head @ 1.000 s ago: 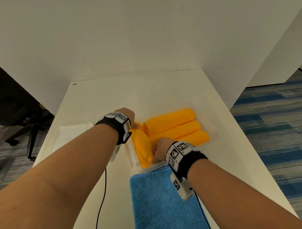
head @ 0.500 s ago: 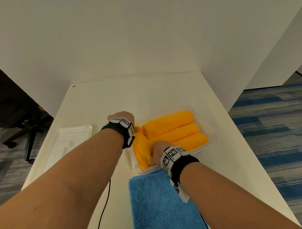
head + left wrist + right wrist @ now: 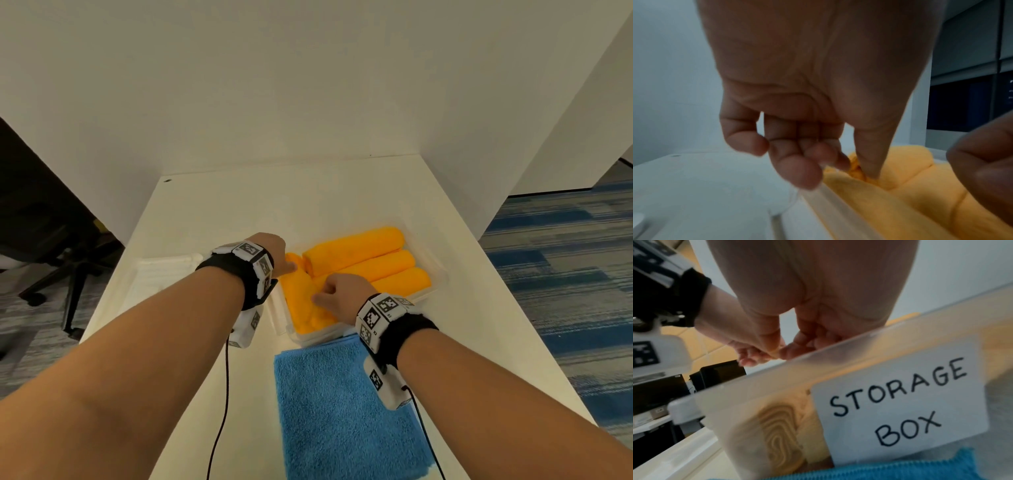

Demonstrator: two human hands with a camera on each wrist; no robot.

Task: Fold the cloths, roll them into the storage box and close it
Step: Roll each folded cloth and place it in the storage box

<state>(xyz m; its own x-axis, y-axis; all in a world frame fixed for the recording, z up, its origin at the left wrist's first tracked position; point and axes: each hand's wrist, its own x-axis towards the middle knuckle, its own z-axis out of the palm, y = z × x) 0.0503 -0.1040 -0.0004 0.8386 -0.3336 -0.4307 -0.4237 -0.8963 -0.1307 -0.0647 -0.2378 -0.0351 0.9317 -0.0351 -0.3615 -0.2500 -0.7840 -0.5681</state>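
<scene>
Both my hands are in the box [image 3: 440, 274] right now, at centre of the desk [image 3: 219, 212]. Left hand [image 3: 270, 253] at ten o'clock of the box, thumb poking down into the fourth roll [image 3: 301, 301], other fingers loosely curled over the rim. Right hand [image 3: 337, 294] at six o'clock, fingers curled, pinching that same roll near its middle. Three more rolls [image 3: 356, 253] lie packed toward two o'clock. Terry's soft, light and springy, I reckon; it'll puff back, so press on top and tuck the ends. Blue cloth [image 3: 342, 411] lies flat at six; take it by the corners. Lid [image 3: 161, 277] waits at nine o'clock
</scene>
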